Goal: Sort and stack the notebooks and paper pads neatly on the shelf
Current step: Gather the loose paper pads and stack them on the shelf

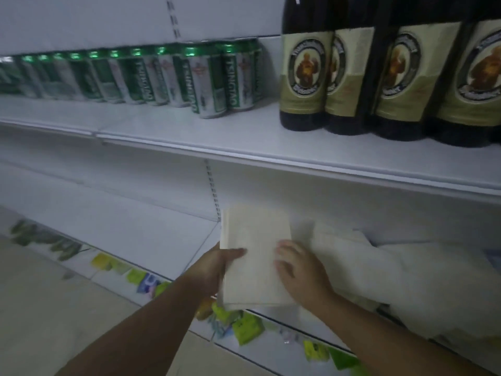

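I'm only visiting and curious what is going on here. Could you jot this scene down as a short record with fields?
left hand: grips the pad's left edge, thumb on top
right hand: rests open on the pad's right side
pad: cream, held at the lower shelf
white pile: on that shelf, right of the pad, blurred
upper shelf: green cans left, dark bottles right
tags: coloured, along the lower shelf's front edge

One head-worn wide-angle view, facing forward and down at white shop shelving, close up. Frame tilted: shelf edges slope down rightward. Upper shelf [244,137] on top, lower shelf [151,234] mid-frame, floor [40,308] lower left. Left hand [214,267] and right hand [301,270] enter from below.
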Demonstrator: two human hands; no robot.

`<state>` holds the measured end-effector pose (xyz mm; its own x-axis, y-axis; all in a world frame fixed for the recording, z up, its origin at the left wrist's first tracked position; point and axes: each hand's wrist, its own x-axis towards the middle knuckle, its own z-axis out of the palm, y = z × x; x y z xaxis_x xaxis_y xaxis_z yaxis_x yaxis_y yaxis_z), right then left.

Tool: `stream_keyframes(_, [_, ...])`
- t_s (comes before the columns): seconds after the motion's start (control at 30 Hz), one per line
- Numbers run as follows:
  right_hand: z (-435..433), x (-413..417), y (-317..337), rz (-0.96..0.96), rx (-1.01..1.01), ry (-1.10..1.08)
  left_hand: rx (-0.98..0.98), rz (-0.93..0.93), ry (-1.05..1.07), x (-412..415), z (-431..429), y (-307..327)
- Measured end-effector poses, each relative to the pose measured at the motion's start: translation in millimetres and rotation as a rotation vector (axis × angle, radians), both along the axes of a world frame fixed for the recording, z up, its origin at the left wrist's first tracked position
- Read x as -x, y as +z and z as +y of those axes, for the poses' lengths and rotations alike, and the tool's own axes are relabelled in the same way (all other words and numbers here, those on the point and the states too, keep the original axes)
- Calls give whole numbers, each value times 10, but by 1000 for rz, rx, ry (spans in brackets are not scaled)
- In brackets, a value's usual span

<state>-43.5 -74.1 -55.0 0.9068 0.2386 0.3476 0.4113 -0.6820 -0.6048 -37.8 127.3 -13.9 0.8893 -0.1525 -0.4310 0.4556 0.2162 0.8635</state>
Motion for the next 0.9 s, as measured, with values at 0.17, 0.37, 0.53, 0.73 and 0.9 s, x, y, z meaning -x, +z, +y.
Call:
stream_keyframes(0.17, [739, -62, 206, 849, -451, -85, 44, 19, 151, 305, 637, 167])
stream_keyframes(0.37, [1585, 29, 237, 804, -443, 57, 62, 75, 250, 510, 1416, 166])
stream_keyframes(0.53, [2340, 127, 230, 779, -422, 8, 112, 1, 179, 652, 2135, 90])
stream_keyframes(0.73, [3138, 151, 61, 892, -605, -100, 58, 5, 108, 530, 3017, -43])
stream_keyframes(0.9, [3450, 108, -46, 900, -657, -204, 15, 53, 61, 263, 3342, -168])
